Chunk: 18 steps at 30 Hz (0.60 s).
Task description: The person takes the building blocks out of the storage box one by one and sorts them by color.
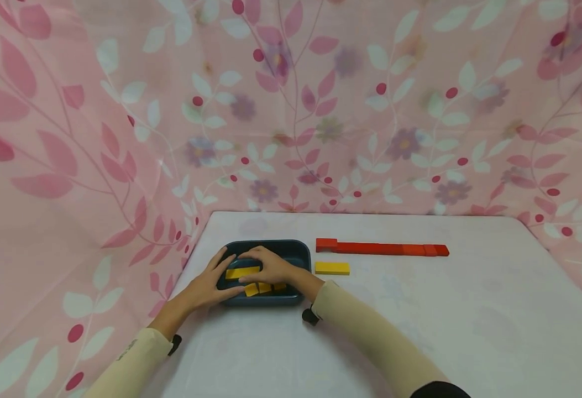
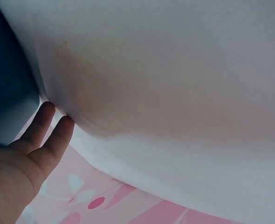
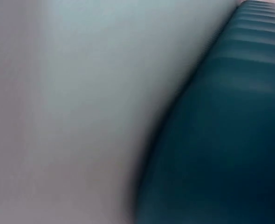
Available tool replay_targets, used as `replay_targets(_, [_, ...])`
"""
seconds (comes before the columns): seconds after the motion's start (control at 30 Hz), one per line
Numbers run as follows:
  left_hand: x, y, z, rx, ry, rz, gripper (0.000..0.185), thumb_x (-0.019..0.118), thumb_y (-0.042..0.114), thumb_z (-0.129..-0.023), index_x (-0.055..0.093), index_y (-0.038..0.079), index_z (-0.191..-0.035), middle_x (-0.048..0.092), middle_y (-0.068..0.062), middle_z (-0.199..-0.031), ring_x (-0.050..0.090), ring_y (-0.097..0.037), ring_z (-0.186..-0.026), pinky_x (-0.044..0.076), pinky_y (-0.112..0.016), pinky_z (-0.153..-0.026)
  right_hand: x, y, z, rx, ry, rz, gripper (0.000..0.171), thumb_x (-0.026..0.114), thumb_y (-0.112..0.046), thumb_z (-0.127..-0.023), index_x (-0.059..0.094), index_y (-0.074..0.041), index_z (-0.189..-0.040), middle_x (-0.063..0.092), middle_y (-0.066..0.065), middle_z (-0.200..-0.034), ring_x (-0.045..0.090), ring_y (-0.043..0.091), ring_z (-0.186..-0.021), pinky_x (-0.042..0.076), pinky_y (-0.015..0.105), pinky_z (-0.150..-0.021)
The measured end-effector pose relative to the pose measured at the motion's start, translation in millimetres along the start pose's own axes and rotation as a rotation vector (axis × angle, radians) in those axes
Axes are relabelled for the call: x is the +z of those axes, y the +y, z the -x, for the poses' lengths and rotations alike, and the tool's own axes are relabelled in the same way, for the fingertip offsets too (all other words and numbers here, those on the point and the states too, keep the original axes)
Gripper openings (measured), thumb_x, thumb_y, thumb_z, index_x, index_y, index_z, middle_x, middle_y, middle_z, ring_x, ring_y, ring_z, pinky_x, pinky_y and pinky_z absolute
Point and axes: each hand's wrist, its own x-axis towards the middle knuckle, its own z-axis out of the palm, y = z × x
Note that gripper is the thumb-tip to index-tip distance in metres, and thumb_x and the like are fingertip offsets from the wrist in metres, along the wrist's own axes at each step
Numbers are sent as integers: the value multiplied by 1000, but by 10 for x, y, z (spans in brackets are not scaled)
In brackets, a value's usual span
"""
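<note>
Two cream sleeves (image 1: 370,331) reach up from the bottom of the head view across a white table (image 1: 420,331). Beyond them, the left hand (image 1: 206,284) rests at the left rim of a dark blue tray (image 1: 298,251), fingers straight and spread, holding nothing; the left wrist view shows its fingers (image 2: 58,135) beside the tray's wall. Over the tray, the right hand (image 1: 268,266) lies with fingers bent down onto a long yellow block (image 1: 241,272); whether it grips that block cannot be told. Smaller yellow blocks (image 1: 258,288) lie inside the tray near its front. Just right of the tray sits another yellow block (image 1: 332,268), and behind it a row of red blocks (image 1: 382,248). Pink floral cloth (image 1: 291,110) hangs behind.
</note>
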Motion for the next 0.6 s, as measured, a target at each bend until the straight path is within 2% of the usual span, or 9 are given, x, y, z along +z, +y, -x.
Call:
replay_targets(0.3, [-1,16,-4,-1,12,-5,96,61,72,-82,25,25,-158,3,-6,-168,42,-47,-137,39,-73,-101,-19,28,-54,88,18,-59,61,70,-43,-90,51,-23,-144,49,6,-147,50,25,-132,44,40,-109])
replay_targets(0.6, [13,8,-2,8,18,-10,96,60,71,-83,24,25,-158,3,-6,-168,43,-48,-136,40,-72,-100,48,64,-147,163,2,-57,56,68,-45,-92,57,-16,-139,57,6,-141,56,21,-126,49,33,-103])
